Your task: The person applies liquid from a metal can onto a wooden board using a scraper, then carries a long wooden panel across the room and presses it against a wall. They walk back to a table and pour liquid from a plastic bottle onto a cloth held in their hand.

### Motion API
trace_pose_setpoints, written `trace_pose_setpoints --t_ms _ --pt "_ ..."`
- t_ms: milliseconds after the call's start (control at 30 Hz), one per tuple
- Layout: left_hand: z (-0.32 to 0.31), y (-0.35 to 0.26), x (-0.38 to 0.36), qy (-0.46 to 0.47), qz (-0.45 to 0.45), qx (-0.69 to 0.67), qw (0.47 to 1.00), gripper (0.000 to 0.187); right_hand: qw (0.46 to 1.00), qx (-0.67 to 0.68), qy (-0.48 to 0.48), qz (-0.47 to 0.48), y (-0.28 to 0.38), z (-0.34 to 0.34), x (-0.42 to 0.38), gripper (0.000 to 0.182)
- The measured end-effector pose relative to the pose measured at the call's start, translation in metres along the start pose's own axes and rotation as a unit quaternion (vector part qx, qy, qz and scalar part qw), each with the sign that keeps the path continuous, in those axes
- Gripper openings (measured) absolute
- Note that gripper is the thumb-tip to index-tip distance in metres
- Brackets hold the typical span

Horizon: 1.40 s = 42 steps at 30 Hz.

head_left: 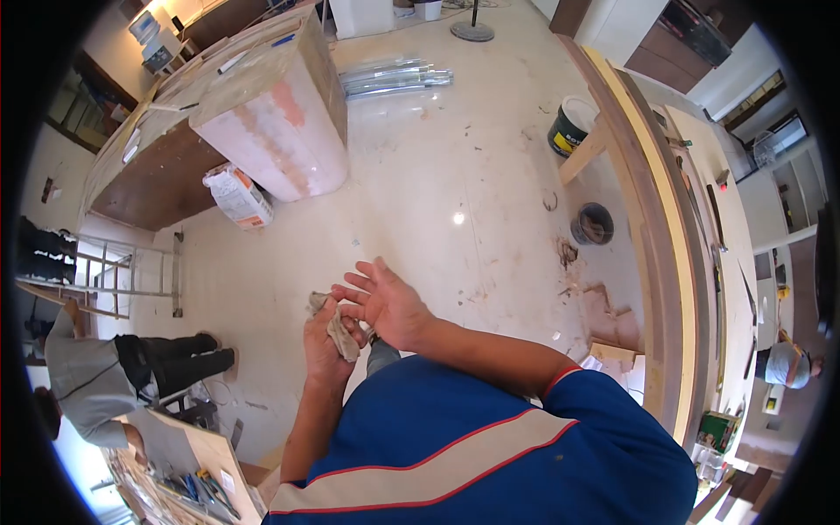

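Observation:
In the head view, my left hand (328, 346) is closed around a crumpled, greyish-beige cloth (345, 339), part of which sticks out past the fingertips. Right beside it, my right hand (390, 308) is raised with its palm showing and its fingers spread. The lower fingers of my right hand are close to the cloth and the left fingertips; whether they touch is hard to tell. Both hands are in front of my body, above the pale floor (420, 219).
A pinkish counter (289, 140) and a paper bag (238, 198) are at the upper left. A long workbench (674, 262) runs down the right, beside a bucket (573, 127) and a dark pail (592, 224). People (92, 376) work at the left and far right.

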<state>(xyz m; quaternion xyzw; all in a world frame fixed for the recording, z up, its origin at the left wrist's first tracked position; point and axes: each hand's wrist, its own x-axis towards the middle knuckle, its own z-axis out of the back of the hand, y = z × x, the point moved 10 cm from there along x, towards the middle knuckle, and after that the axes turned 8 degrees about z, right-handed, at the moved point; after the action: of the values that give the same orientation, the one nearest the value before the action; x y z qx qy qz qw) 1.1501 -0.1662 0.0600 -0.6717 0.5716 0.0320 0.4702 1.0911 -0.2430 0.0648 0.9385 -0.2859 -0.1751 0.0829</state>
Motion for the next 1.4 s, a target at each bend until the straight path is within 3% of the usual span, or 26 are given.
trace_pose_setpoints --t_ms 133,200,267,467,567,733,867,1067,1133,1267,1300,1400 --pt "-0.001 -0.037 0.054 0.037 0.012 0.021 0.999 0.019 0.998 -0.017 -0.036 0.043 0.008 0.004 0.055 0.071" --pt "0.013 -0.063 0.085 0.038 0.012 0.065 0.997 0.013 0.998 -0.024 -0.028 0.06 0.012 -0.014 0.082 0.078" --pt "0.0 -0.111 0.099 0.077 -0.026 0.078 0.994 0.017 0.997 -0.032 -0.013 0.072 0.012 -0.04 0.111 0.086" --pt "0.033 -0.216 0.148 0.178 -0.098 0.036 0.979 0.008 0.997 -0.034 0.005 0.066 -0.029 -0.11 0.203 0.078" --pt "0.062 -0.26 0.157 0.136 -0.116 0.039 0.983 0.008 0.999 -0.035 -0.011 0.021 -0.057 -0.125 0.247 0.077" --pt "0.139 -0.31 0.187 0.031 -0.131 0.039 0.99 0.011 0.985 -0.17 0.012 0.006 -0.112 -0.138 0.327 0.073" --pt "0.207 -0.352 0.21 -0.091 -0.134 0.058 0.985 0.014 0.939 -0.309 0.151 -0.015 -0.178 -0.168 0.39 0.073" --pt "0.325 -0.453 0.224 -0.24 -0.174 -0.113 0.949 0.022 0.844 -0.429 0.302 -0.107 -0.288 -0.232 0.505 0.069" --pt "0.355 -0.493 0.222 -0.211 -0.185 -0.158 0.947 0.028 0.781 -0.476 0.393 -0.096 -0.324 -0.267 0.531 0.068" --pt "0.354 -0.572 0.209 -0.099 -0.247 -0.24 0.934 0.048 0.517 -0.612 0.583 0.135 -0.392 -0.343 0.557 0.067" --pt "0.362 -0.578 0.21 -0.092 -0.266 -0.224 0.933 0.058 0.535 -0.598 0.571 0.171 -0.408 -0.35 0.567 0.058" --pt "0.389 -0.588 0.202 -0.056 -0.272 -0.235 0.932 0.06 0.62 -0.593 0.513 0.004 -0.474 -0.336 0.616 0.047"
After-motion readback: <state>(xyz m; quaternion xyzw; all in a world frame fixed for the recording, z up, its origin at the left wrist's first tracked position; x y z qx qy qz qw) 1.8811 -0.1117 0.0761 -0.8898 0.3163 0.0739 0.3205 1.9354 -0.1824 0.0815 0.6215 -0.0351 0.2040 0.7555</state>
